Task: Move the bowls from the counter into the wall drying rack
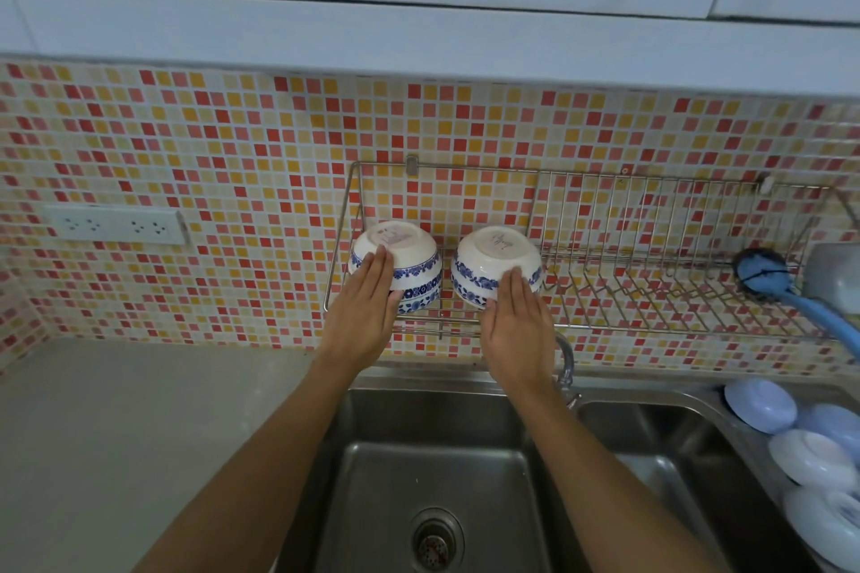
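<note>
- Left hand [367, 307]: we see it flat, fingers straight and together, palm pressed on the near side of the left bowl [409, 258]; the fingers lie on the bowl and do not curl round it.
- Right hand [514, 321]: likewise flat, fingers together, resting against the near side of the right bowl [488, 258], not closed round it.
- Bowls: both are white with blue floral bands, turned upside down so that their foot rings face us. The left one appears to sit on a second bowl of the same pattern, whose band shows below it.
- Location: we find the bowls side by side, just apart, in the left section of the wall drying rack [605, 247], a wire frame hung on the mosaic tile wall [232, 154].
- Surroundings: a blue dish brush [768, 277] lies at the rack's right end; a steel double sink [433, 470] sits below; pale plates [809, 461] are stacked at lower right; the counter [116, 433] is at left.
</note>
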{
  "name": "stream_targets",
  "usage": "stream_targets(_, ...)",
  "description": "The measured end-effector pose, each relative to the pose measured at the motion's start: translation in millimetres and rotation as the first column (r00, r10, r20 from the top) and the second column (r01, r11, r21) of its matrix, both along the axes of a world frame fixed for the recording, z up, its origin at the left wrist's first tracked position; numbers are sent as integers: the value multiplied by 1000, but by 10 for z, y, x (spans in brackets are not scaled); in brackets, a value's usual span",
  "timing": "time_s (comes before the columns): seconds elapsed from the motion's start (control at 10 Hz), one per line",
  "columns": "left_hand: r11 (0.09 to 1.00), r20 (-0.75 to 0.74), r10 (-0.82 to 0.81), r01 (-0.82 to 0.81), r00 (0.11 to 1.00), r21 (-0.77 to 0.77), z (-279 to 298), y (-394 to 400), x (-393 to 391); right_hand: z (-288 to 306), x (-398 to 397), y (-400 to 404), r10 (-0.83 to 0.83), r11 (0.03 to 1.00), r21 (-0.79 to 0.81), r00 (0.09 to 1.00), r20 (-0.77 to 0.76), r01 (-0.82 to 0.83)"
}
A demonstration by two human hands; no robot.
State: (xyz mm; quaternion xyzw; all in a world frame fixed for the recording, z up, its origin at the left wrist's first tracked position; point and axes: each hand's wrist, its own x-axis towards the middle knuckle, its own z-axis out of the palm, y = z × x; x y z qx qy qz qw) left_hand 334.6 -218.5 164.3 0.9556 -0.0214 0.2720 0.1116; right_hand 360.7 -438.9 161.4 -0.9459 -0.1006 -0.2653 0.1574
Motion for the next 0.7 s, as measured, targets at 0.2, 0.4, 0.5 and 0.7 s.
stream_targets(0.2,999,-5,49,-49,999,2,-78,-50,-113,-91,-145,-86,13,999,-32,1000,-4,-14)
stream_targets(0.4,999,-52,44,-42,998,35,-137,-6,-285,-164,-371,-126,54,997,-57,995,-82,-59)
stream_targets(0.5,996,-115,37,-28,993,82,-129,29,-382,-126,-414,-134,43,996,-70,985,-165,-55)
stream_targets(0.7,996,-344,12,20,939,90,171,23,-539,275,-569,-86,8,988,-146,955,-295,-54)
